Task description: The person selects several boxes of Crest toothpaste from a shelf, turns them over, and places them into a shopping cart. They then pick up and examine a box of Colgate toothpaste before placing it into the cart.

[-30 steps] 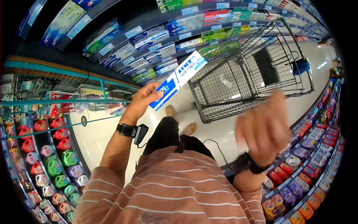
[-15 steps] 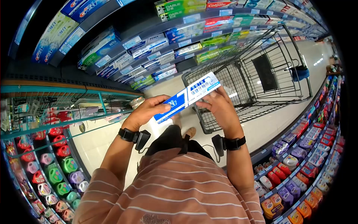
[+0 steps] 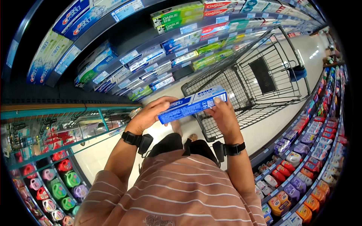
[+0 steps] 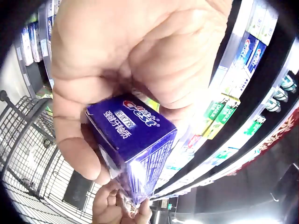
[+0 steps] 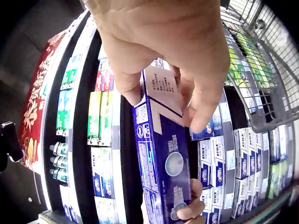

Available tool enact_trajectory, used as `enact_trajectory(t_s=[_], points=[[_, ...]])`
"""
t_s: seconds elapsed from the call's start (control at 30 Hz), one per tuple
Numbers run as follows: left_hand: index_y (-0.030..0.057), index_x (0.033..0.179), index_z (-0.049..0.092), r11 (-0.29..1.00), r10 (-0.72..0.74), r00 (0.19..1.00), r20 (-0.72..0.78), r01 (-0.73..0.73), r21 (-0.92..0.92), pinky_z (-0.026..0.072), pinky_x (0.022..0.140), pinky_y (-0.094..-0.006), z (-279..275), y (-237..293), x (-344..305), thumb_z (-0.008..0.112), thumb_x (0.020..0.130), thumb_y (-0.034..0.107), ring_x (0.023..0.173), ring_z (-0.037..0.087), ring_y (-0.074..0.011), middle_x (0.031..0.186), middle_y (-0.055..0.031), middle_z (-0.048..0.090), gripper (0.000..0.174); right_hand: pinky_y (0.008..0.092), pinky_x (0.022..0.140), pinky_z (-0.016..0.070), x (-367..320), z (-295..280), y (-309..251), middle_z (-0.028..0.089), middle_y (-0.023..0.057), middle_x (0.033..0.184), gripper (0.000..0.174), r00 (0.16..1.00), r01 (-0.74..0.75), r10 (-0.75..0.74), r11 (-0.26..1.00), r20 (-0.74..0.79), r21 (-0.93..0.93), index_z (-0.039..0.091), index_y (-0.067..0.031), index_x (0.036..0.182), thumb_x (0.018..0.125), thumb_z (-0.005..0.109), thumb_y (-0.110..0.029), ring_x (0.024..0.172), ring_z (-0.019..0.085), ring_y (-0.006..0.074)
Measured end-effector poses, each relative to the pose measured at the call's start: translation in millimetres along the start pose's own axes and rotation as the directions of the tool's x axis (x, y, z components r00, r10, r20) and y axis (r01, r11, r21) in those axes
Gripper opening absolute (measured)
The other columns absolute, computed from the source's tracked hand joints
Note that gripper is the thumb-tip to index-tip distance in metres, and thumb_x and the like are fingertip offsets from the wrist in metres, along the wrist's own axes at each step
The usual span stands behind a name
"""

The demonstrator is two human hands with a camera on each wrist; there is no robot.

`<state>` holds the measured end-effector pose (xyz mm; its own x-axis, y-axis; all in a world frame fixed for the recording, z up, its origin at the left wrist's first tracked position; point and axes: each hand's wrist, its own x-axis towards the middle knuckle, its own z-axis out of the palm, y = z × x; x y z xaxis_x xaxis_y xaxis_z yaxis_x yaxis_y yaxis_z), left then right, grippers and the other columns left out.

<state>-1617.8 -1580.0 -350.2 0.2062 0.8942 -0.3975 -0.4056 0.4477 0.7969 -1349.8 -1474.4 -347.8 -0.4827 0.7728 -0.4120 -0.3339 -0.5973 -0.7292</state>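
Both hands hold one long blue and white Crest toothpaste box (image 3: 188, 107) in front of the body, its printed blue long side turned up toward the head. The left hand (image 3: 146, 115) grips the box's left end, thumb on the upper edge. At the right end, the right hand (image 3: 225, 116) pinches the box, its thumb on the blue side near the barcode. In the left wrist view the blue end face of the box (image 4: 131, 126) shows the Crest lettering between thumb and fingers. The right wrist view has the box (image 5: 163, 149) running down to the left fingers (image 5: 190, 205).
A wire shopping cart (image 3: 249, 86) stands just ahead to the right. Toothpaste shelves (image 3: 158, 41) run along the front. A teal-edged wire rack (image 3: 56, 126) is at left, with detergent bottles (image 3: 62, 184) below it. More bottles (image 3: 290, 180) fill the right shelves.
The right hand came in from the right and took hold of the box's free end. The box has since been rolled, so its blue printed side replaces the white front on top.
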Motion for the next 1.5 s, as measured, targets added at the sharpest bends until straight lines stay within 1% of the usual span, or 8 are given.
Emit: enact_trajectory(t_s=[0.13,0.4,0.63,0.77,0.87,1.07,1.17,1.5], points=[[-0.0029,0.140,0.047,0.993,0.113,0.993,-0.041,-0.113,-0.018,0.0561,0.066,-0.0303,-3,-1,-1,0.058,0.101,0.034,0.096,0.069,-0.0223,0.121,-0.0173,0.064,0.054,0.0375,0.090,0.0586,2,-5,5,0.061,0.0096,0.118,0.046,0.996,0.038,-0.040,0.999,-0.079,-0.028,0.044,-0.0021,0.136,0.096,0.064,-0.015,0.103,0.066,0.0201],[-0.0008,0.137,0.049,0.977,0.185,0.956,-0.229,-0.203,-0.058,0.0533,0.064,-0.0287,26,-8,-26,0.057,0.102,0.027,0.089,0.067,-0.0200,0.120,-0.0145,0.062,0.045,0.0440,0.100,0.0535,-15,-13,-21,0.058,0.0164,0.128,0.063,0.982,-0.012,0.025,0.998,0.187,-0.067,0.029,-0.0006,0.150,0.095,0.056,-0.013,0.115,0.064,0.0273],[-0.0010,0.133,0.052,0.964,0.252,0.903,-0.349,-0.265,0.011,0.0516,0.060,-0.0265,68,-35,-41,0.058,0.101,0.036,0.083,0.067,-0.0173,0.110,-0.0112,0.064,0.050,0.0464,0.100,0.0533,-31,-46,-25,0.057,0.0146,0.132,0.055,0.946,-0.019,0.048,0.995,0.319,-0.094,0.037,-0.0029,0.146,0.097,0.057,-0.017,0.118,0.063,0.0282],[-0.0012,0.132,0.052,0.961,0.261,0.890,-0.374,-0.278,0.009,0.0520,0.060,-0.0266,86,-49,-49,0.059,0.101,0.037,0.082,0.067,-0.0174,0.107,-0.0111,0.065,0.050,0.0447,0.099,0.0539,-45,-56,-29,0.059,0.0140,0.130,0.052,0.940,-0.018,0.061,0.991,0.335,-0.129,0.039,-0.0027,0.145,0.097,0.056,-0.015,0.117,0.064,0.0276],[-0.0012,0.132,0.053,0.958,0.270,0.882,-0.387,-0.287,0.013,0.0523,0.060,-0.0265,97,-56,-52,0.059,0.101,0.037,0.082,0.067,-0.0174,0.107,-0.0114,0.065,0.049,0.0444,0.102,0.0533,-53,-61,-31,0.058,0.0202,0.130,0.064,0.941,-0.030,0.075,0.990,0.329,-0.140,0.026,0.0062,0.151,0.096,0.051,-0.014,0.116,0.064,0.0287],[-0.0015,0.132,0.053,0.955,0.284,0.874,-0.393,-0.295,0.034,0.0522,0.060,-0.0264,110,-68,-54,0.058,0.102,0.037,0.081,0.067,-0.0176,0.105,-0.0117,0.065,0.049,0.0438,0.101,0.0530,-61,-79,-30,0.057,0.0203,0.131,0.063,0.929,-0.053,0.074,0.996,0.363,-0.068,0.026,0.0067,0.152,0.097,0.049,-0.014,0.115,0.064,0.0301],[-0.0019,0.132,0.053,0.958,0.271,0.875,-0.401,-0.284,0.029,0.0522,0.060,-0.0265,113,-74,-51,0.057,0.102,0.038,0.080,0.067,-0.0176,0.103,-0.0118,0.065,0.050,0.0473,0.102,0.0519,-62,-86,-26,0.057,0.0171,0.135,0.049,0.931,-0.031,0.067,0.994,0.360,-0.105,0.037,-0.0010,0.148,0.102,0.044,-0.015,0.115,0.065,0.0313],[-0.0021,0.132,0.052,0.979,0.144,0.887,-0.439,-0.191,-0.066,0.0515,0.060,-0.0270,97,-105,-23,0.055,0.102,0.031,0.081,0.067,-0.0186,0.105,-0.0124,0.065,0.045,0.0461,0.101,0.0527,-37,-110,-4,0.061,0.0181,0.128,0.049,0.956,-0.103,0.138,0.984,0.257,-0.144,0.038,0.0045,0.145,0.104,0.047,-0.022,0.114,0.065,0.0301]])
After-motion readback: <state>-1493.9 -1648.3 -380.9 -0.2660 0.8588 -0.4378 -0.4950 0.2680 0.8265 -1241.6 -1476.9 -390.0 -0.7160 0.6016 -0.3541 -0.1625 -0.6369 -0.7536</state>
